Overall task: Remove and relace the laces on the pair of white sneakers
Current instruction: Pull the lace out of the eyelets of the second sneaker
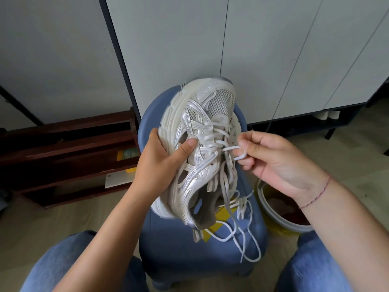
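A white mesh sneaker (pixel 202 123) is held up in the air, toe pointing away, above a blue plastic stool (pixel 189 249). My left hand (pixel 162 159) grips its sole and side, thumb pressed on the upper. My right hand (pixel 263 157) pinches a loop of the white lace (pixel 231 148) at the middle eyelets, with the lace hooked round a finger. The upper rows are still crossed through the eyelets. Loose lace ends (pixel 246 234) hang down over the stool seat. Only one sneaker shows.
A dark wooden rack (pixel 63 152) stands at the left by the wall. A white-rimmed yellow bucket (pixel 280 216) sits right of the stool. Grey cabinet doors (pixel 273 49) fill the background. My knees in blue jeans (pixel 63 266) frame the bottom corners.
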`<action>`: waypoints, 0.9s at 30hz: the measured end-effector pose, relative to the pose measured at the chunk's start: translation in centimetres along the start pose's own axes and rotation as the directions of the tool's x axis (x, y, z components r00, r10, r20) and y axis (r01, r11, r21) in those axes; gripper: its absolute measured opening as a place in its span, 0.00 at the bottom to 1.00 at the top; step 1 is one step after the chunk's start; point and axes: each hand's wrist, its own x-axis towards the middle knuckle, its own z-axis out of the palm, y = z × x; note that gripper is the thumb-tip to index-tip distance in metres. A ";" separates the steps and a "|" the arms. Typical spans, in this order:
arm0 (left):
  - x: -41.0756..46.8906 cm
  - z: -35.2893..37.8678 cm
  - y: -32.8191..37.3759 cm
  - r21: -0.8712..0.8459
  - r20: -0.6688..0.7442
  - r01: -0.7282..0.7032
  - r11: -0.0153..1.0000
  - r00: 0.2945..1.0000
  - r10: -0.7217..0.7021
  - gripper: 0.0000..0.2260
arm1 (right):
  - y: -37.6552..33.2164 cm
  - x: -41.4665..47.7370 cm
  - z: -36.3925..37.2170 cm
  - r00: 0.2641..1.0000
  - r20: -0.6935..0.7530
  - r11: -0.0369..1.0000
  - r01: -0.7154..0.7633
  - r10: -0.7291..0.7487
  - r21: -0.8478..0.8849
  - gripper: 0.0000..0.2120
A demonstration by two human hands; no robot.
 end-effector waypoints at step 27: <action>-0.2 -0.2 0.8 -0.223 0.129 0.062 0.973 0.991 -0.034 0.21 | 1.3 0.9 0.0 0.995 -0.042 0.962 -0.077 0.091 0.261 0.12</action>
